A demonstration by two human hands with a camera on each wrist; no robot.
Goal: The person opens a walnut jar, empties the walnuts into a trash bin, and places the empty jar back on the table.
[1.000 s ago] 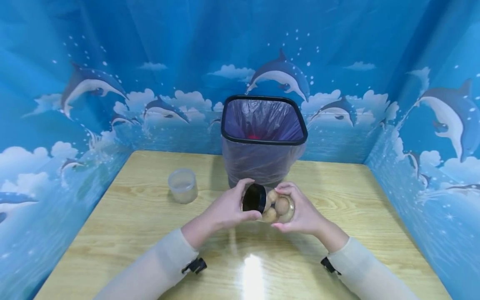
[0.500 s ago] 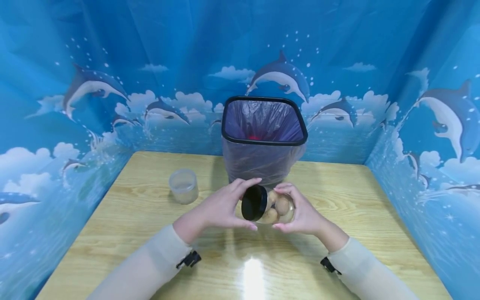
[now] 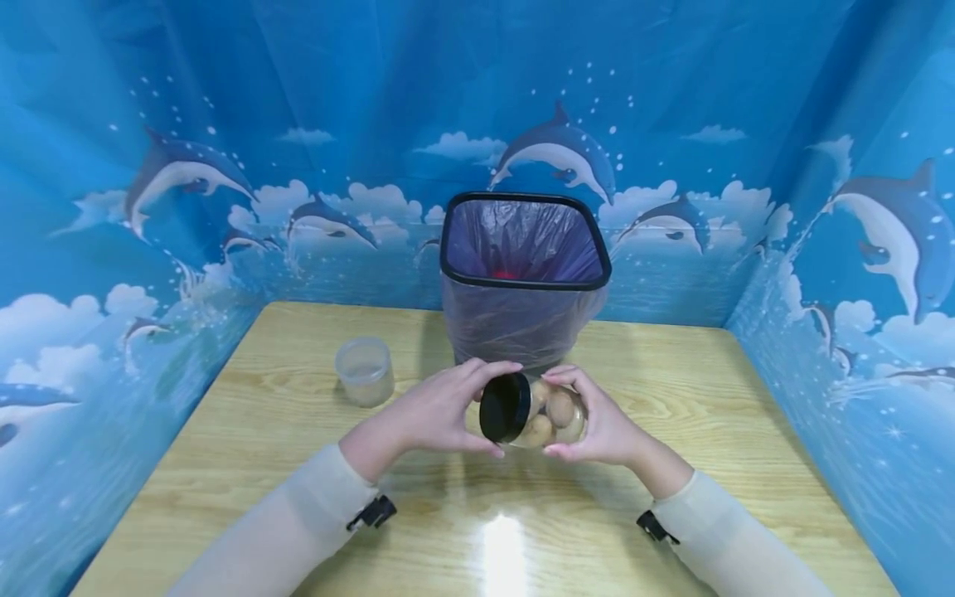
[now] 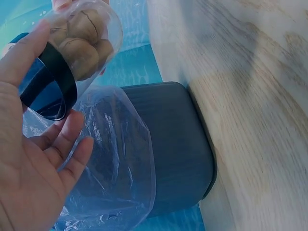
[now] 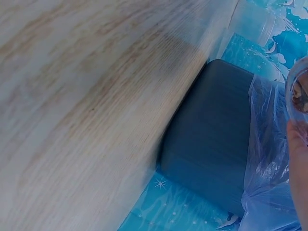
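A clear jar (image 3: pixel 569 424) of several walnuts (image 4: pixel 79 55) lies tilted on its side in the air, its black lid (image 3: pixel 503 408) facing left. My right hand (image 3: pixel 604 427) holds the jar round its base end. At the other end, my left hand (image 3: pixel 429 414) has thumb and fingers about the lid's rim; in the left wrist view the thumb lies on the lid and a fingertip touches its lower edge. The lid sits on the jar's mouth. Only the jar's base and part of the right hand (image 5: pixel 299 178) show in the right wrist view.
Behind the hands stands a dark bin (image 3: pixel 522 319) with a purplish plastic liner (image 4: pixel 115 159) and something red inside. A clear plastic cup (image 3: pixel 365 373) stands on the wooden table (image 3: pixel 276 414) to the left. Blue dolphin-print curtains (image 3: pixel 358 99) enclose the table.
My left hand has loosened and shifted its fingers around the lid, its wrist moving slightly left and the thumb lower. The jar and my right hand have hardly moved.
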